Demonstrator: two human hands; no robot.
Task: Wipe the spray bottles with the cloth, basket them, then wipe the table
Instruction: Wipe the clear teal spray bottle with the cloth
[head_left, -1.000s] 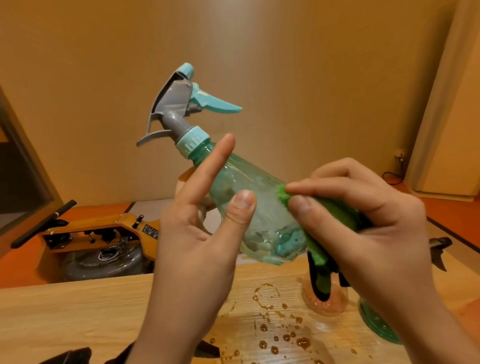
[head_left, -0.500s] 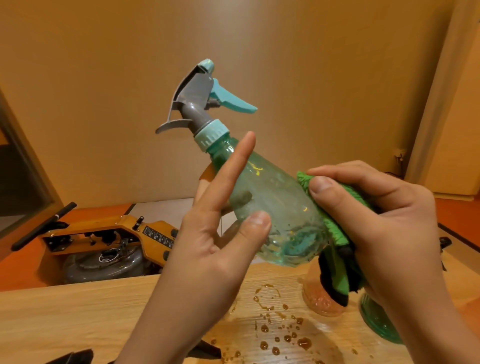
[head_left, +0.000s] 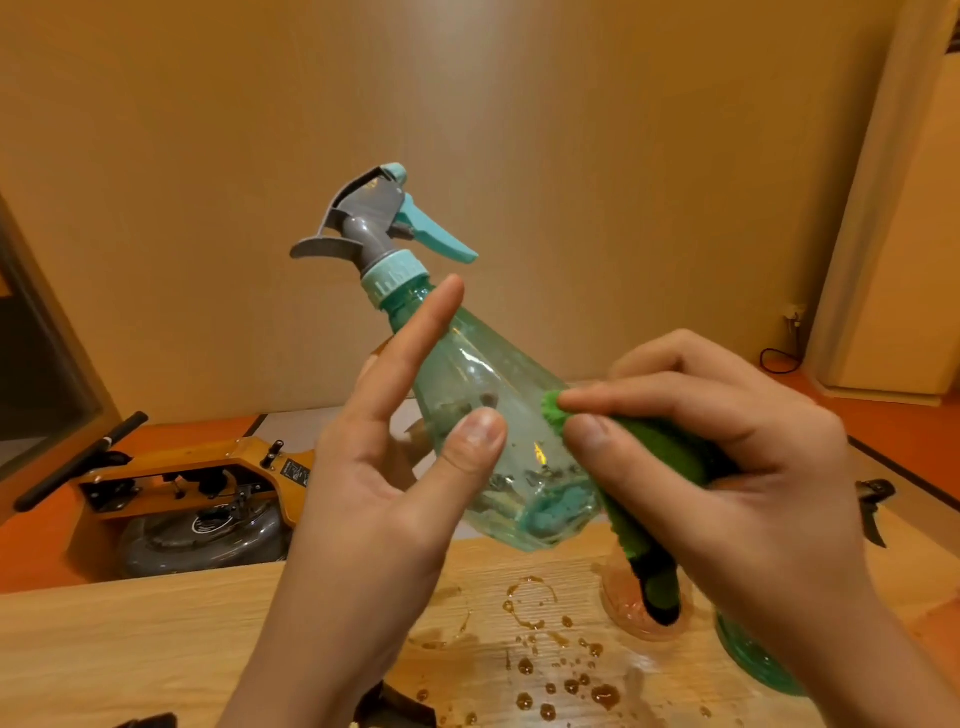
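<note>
Behind right hand — orange bottle, mostly hidden

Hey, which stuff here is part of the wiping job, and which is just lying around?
Job: clear teal plastic spray bottle in left hand, green fuzzy cloth in right hand, orange-tinted bottle, dark green bottle, wet wooden table.
Lying about: yellow floor machine, black wall cable.

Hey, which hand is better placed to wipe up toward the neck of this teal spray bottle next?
Probably the right hand: it pinches the green cloth against the teal spray bottle. The left hand grips that bottle, holding it tilted above the table.
</note>
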